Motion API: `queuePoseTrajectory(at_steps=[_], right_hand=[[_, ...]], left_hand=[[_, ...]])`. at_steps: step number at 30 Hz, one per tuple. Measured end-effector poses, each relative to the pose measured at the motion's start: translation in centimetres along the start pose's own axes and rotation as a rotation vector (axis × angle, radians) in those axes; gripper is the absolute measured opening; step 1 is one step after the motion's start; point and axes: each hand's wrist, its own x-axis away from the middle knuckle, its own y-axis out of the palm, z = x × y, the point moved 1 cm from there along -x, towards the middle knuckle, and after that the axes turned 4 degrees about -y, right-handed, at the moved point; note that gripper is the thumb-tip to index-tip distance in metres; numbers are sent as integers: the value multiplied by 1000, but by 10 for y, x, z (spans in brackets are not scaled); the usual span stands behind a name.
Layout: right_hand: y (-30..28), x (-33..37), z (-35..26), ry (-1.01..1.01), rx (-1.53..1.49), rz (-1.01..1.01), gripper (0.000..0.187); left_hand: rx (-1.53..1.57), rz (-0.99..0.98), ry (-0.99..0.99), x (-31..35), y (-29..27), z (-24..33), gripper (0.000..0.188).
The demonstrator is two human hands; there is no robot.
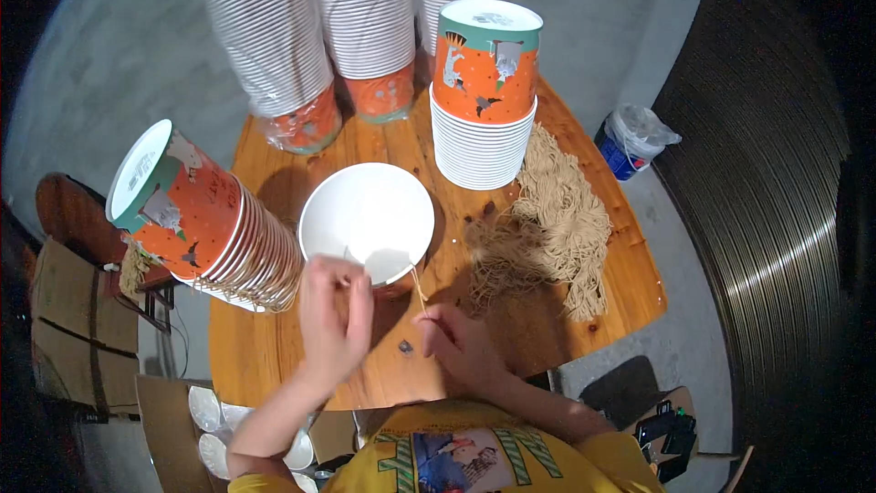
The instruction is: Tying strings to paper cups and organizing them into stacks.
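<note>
A white paper tub (365, 192) stands upright on the wooden table in front of me, its mouth facing up. My left hand (338, 310) is at its near rim, fingers curled closed; whatever they may hold is hidden. A tan string (420, 290) hangs over the rim at the right, and my right hand (454, 338) pinches its lower end just outside the tub. To the right lies a loose pile of tan string (570, 228). Left of the tub, a leaning stack of upturned orange tubs (205, 210) has strings along its rims.
Another upturned tub stack (484, 141) stands at the far right of the table (529, 347). Several plastic-wrapped tub stacks (269, 36) line the back near the wall. A blue bucket with a plastic liner (630, 151) sits on the floor. Below left, a cardboard box (164, 420) holds white tubs.
</note>
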Motion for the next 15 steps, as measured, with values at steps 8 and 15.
queuePoseTrajectory(at_steps=[8,15], right_hand=[[3,18,-11,-113,109,-161,20],[2,19,-11,-105,10,-228,14]], left_hand=[[1037,-269,-1013,49,27,2,21],[1314,-389,-1250,34,31,-7,34]])
